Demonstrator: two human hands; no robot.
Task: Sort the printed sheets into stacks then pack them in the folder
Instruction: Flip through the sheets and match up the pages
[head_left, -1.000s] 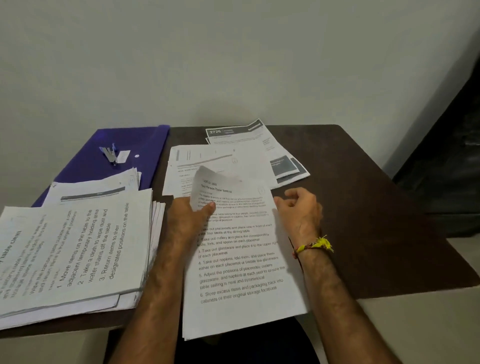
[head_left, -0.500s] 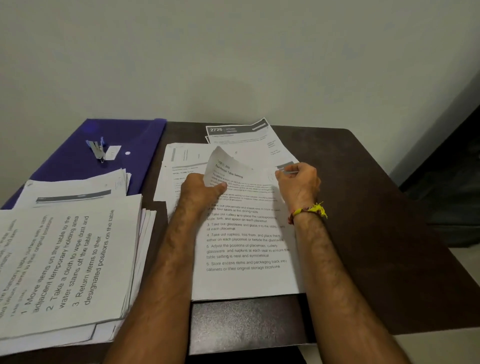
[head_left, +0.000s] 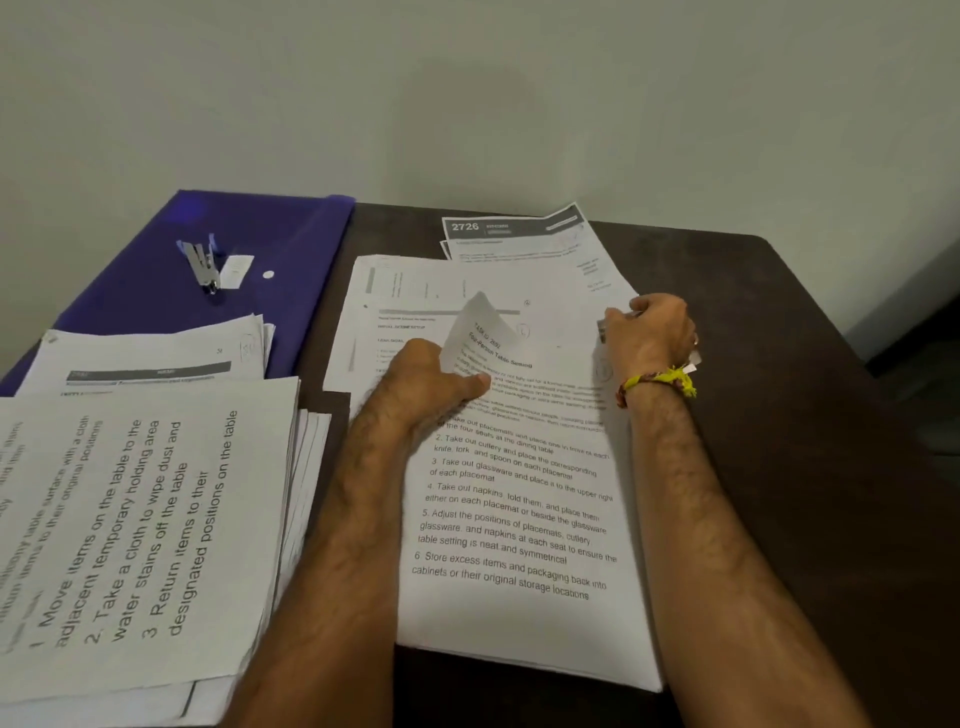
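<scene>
The sheet (head_left: 514, 519) was up in the air a moment ago. Now it lies flat on the pile in the middle of the bench (head_left: 789, 467). The left hand (head_left: 431, 384) pinches its curled top corner. The right hand (head_left: 649, 332) grips the other top corner. One more sheet looks sorted. The folder (head_left: 156, 260) waits at the far left corner.
</scene>
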